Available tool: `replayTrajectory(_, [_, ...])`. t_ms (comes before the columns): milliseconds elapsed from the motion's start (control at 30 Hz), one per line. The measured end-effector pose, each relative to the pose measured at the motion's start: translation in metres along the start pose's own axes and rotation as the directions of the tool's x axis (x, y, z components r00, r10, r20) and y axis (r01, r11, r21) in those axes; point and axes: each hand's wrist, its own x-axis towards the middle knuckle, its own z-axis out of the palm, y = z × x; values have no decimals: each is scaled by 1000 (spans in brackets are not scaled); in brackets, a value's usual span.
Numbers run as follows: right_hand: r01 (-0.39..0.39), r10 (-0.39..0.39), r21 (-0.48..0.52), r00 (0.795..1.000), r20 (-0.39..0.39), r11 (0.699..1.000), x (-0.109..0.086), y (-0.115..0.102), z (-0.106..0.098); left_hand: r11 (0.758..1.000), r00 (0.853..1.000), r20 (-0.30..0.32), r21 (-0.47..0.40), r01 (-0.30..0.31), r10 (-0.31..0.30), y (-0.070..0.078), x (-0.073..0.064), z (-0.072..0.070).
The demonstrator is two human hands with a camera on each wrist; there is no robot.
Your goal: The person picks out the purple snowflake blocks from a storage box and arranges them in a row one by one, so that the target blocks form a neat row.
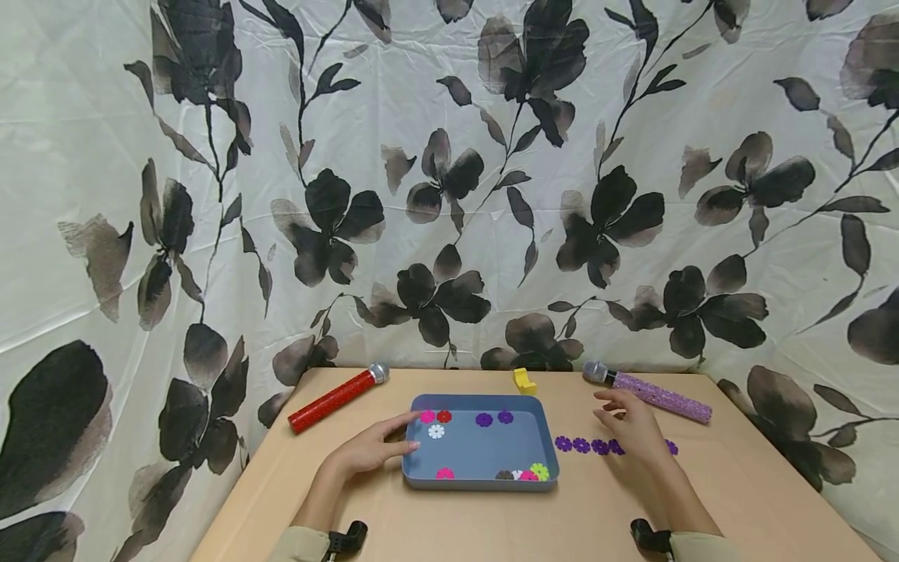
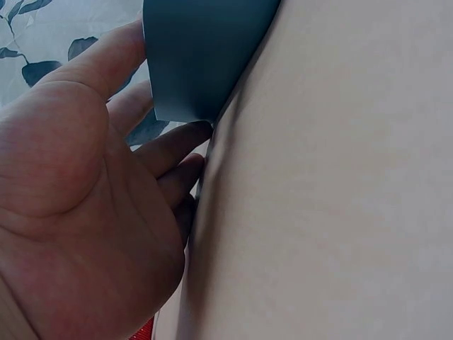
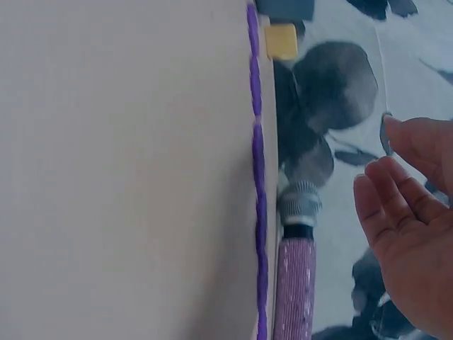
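My left hand (image 1: 372, 449) rests against the left wall of a shallow blue-grey tray (image 1: 485, 485), its thumb and fingers extended along the outside. The left wrist view shows the fingertips at the tray wall (image 2: 205, 64). Inside lie flower-shaped discs: two purple (image 1: 495, 419), a red (image 1: 445, 417), a white (image 1: 436, 431), pink ones (image 1: 427, 417) and a lime one (image 1: 539, 471). My right hand (image 1: 632, 428), fingers loosely bent and holding nothing, hovers over a row of purple flower discs (image 1: 581, 445) on the table, hiding part of it. In the right wrist view the row (image 3: 258, 163) appears edge-on.
A red glittery microphone (image 1: 337, 401) lies behind and left of the tray. The purple glittery microphone (image 1: 663, 396) lies at the back right. A small yellow piece (image 1: 524, 382) sits at the table's back edge. A flower-patterned curtain (image 1: 449, 234) hangs behind the wooden table (image 1: 492, 531).
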Motion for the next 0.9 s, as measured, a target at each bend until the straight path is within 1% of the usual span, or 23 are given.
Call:
replayTrajectory(233, [9, -10, 25, 999, 39, 1000, 7, -20, 25, 1000, 1000, -2, -11, 12, -12, 1, -1, 1])
replayTrajectory(267, [5, -6, 30, 999, 47, 1000, 8, -23, 29, 1000, 1000, -3, -11, 12, -12, 1, -1, 1])
replayTrajectory(400, [-53, 47, 58, 995, 93, 997, 10, -33, 42, 1000, 1000, -6, 0, 7, -7, 3, -1, 1])
replayTrajectory(500, [-78, 67, 88, 990, 120, 993, 11, -40, 50, 1000, 1000, -7, 5, 6, -6, 3, -1, 1])
replayTrajectory(733, [-99, 73, 156, 984, 160, 983, 13, -55, 65, 1000, 1000, -9, -12, 16, -16, 2, -1, -1])
replayTrajectory(900, [-106, 71, 202, 982, 173, 974, 14, -67, 76, 1000, 1000, -10, -13, 16, -16, 3, -1, 0])
